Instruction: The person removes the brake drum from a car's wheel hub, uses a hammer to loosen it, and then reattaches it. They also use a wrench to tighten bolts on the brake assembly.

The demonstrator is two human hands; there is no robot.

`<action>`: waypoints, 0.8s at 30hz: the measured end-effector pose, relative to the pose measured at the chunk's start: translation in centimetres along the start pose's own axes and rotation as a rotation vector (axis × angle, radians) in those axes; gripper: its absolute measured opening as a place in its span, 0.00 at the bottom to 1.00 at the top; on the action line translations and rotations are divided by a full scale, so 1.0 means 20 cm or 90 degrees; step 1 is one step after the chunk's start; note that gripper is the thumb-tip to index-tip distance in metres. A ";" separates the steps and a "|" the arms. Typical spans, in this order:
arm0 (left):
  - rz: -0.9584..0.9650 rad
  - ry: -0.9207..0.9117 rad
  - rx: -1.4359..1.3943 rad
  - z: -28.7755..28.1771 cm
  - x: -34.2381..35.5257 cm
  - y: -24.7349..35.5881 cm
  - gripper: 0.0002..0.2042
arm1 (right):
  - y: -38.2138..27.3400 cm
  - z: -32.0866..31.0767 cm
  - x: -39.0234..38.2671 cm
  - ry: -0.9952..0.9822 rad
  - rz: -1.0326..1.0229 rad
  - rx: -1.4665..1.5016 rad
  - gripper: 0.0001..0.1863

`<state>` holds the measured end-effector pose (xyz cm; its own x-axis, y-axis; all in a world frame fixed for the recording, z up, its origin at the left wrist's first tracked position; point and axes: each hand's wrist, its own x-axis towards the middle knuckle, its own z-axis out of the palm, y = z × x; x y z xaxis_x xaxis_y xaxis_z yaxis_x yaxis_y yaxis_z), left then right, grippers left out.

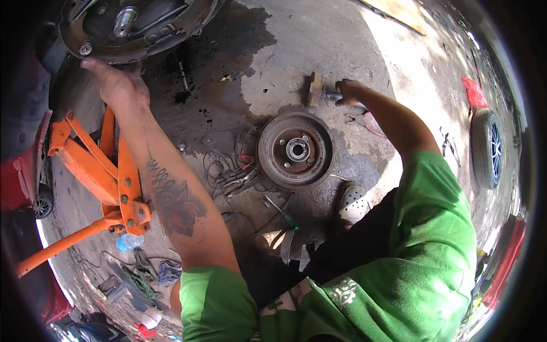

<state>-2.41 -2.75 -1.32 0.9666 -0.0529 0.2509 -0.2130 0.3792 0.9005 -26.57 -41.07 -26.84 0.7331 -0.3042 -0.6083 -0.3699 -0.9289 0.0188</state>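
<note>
At the upper left, a round brake backing plate point(108, 56) with brake shoes and a metal spindle hangs above the floor. My left hand point(122, 88) holds its lower rim, thumb at the edge and the other fingers partly hidden behind it. Out to the right, my right hand point(350, 92) is closed round the handle of a hammer point(315, 89), whose blocky head points left, low over the concrete. Between my arms a rusty brake drum point(270, 162) lies flat on the floor, with a hub at its centre.
An orange jack point(91, 171) stands left of my left arm, near a plastic bottle point(130, 241). Pliers point(242, 183), wires and a screwdriver point(280, 211) lie beside the drum. A wheel point(486, 149) stands at the far right. My shoe point(353, 202) is just behind the drum.
</note>
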 end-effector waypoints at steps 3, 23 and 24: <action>-0.049 0.043 -0.014 -0.01 0.00 0.00 0.41 | 0.03 0.17 -0.02 0.116 -0.087 0.079 0.31; -0.020 0.019 -0.034 -0.02 0.05 -0.03 0.40 | -1.11 -0.83 -0.79 -0.148 -0.244 0.701 0.28; -0.038 0.013 -0.033 -0.03 0.05 -0.02 0.40 | -1.14 -0.86 -0.82 -0.142 -0.247 0.683 0.27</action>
<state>-1.27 -2.49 -1.69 0.9800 -0.0584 0.1904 -0.1484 0.4234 0.8937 -20.40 -18.53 -3.63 0.8258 0.1047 -0.5542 -0.5144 -0.2631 -0.8162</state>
